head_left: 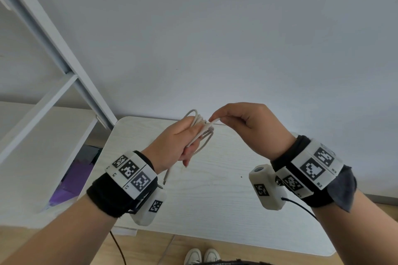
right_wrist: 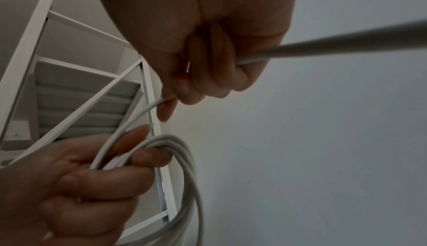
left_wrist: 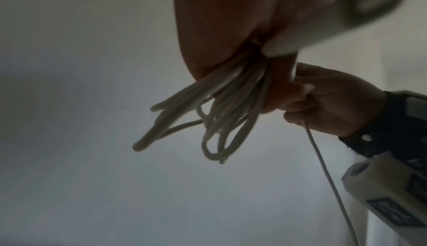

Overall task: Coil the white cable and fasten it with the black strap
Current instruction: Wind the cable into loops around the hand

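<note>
One white cable [head_left: 199,130]: left hand [head_left: 174,146] grips its several coiled loops, right hand [head_left: 247,123] pinches one strand.

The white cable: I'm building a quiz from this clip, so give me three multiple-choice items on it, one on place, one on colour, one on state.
1. Where is the bundle of loops?
A. flat on the table
B. in the left hand, above the table
C. on the shelf

2. What colour are the straps around both wrists?
A. black
B. red
C. yellow

3. What is the right hand doing?
A. hanging open
B. pressing on the table
C. pinching a strand of the cable

Key: B, the left hand grips the white cable over the table; A, both wrist straps are black; C, the right hand pinches a strand that leads from the bundle.
</note>
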